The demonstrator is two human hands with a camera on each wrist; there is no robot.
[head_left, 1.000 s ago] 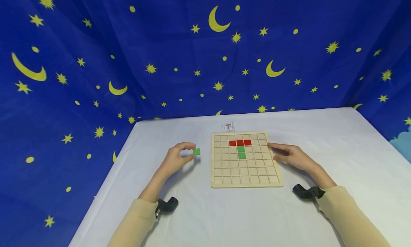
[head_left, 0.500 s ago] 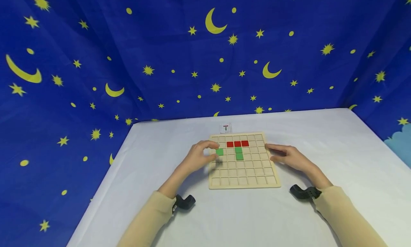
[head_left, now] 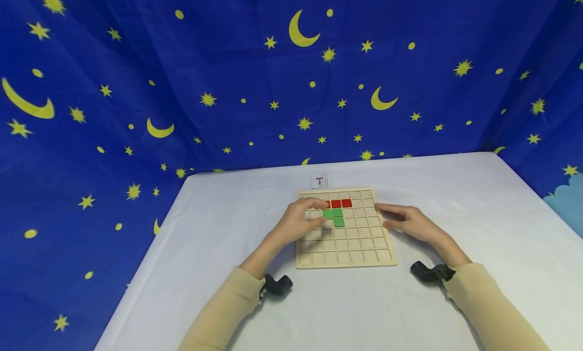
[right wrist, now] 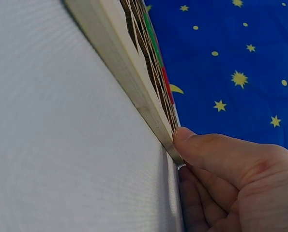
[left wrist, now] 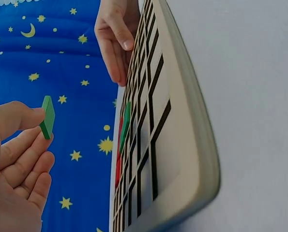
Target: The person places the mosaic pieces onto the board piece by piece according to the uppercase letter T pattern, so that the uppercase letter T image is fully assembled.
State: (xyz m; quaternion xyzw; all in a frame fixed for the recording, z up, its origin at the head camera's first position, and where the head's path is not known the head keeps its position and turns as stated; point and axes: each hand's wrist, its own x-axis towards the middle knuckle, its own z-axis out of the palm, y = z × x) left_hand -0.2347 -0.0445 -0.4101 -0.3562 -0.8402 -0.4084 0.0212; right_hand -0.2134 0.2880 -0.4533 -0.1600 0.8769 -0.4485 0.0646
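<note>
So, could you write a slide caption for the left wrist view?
Left hand pinches a green tile above the wooden grid board.

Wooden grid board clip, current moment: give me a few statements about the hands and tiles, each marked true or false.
1. The left hand pinches a green tile between thumb and fingers. True.
2. That green tile already lies flat in a cell of the wooden grid board. False: in the left wrist view it is held clear of the board's face.
3. The right hand holds a red tile. False: it holds no tile; its thumb rests against the board's edge.
4. Red tiles lie in a row on the board, with green tiles below them. True.
5. A small pattern card lies on the table beyond the board. True.
</note>
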